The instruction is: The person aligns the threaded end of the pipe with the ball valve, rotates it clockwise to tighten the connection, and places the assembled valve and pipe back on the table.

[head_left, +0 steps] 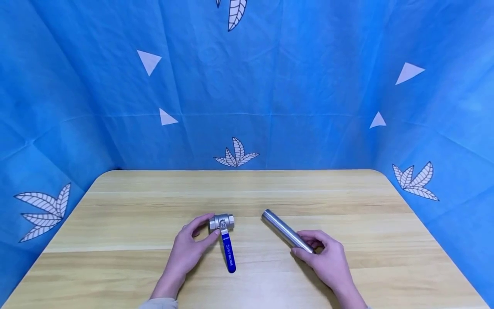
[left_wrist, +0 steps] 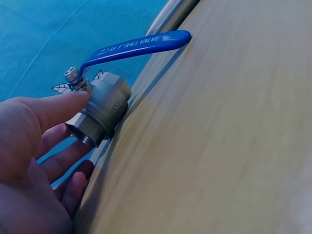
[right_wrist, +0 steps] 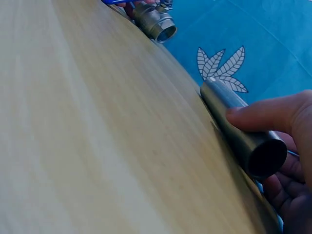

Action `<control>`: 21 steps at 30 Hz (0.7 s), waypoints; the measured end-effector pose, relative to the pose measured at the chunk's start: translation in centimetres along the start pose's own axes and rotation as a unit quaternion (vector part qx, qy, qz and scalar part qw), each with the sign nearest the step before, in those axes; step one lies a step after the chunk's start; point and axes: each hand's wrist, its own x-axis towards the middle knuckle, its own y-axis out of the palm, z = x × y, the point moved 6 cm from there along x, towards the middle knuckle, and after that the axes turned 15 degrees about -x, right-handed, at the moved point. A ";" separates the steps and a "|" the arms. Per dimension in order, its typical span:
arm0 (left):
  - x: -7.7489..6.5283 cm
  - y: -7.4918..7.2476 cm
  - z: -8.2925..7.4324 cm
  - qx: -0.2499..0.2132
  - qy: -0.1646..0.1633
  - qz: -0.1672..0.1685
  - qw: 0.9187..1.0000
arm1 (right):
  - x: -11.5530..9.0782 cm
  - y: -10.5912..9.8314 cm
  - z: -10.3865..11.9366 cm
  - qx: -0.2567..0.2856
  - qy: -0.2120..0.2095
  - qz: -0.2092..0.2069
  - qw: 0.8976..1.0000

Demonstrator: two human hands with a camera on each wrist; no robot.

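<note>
A steel ball valve with a long blue lever handle is at the middle left of the table. My left hand pinches the valve's left end between thumb and fingers; in the left wrist view its hollow threaded end faces the palm. To the right, my right hand grips the near end of a straight steel pipe, thumb on top and fingers at its far side. The pipe slants away to the left, close over the wood, and its open end shows in the right wrist view.
A light wooden table with rounded far corners carries both metal parts. Blue cloth with white leaf and triangle prints hangs behind it and along both sides. A gap of bare wood lies between the valve and the pipe.
</note>
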 end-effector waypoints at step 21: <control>0.3 0.3 0.3 0.017 0.008 0.005 1.000 | 4.5 1.9 0.8 0.034 0.034 0.024 0.999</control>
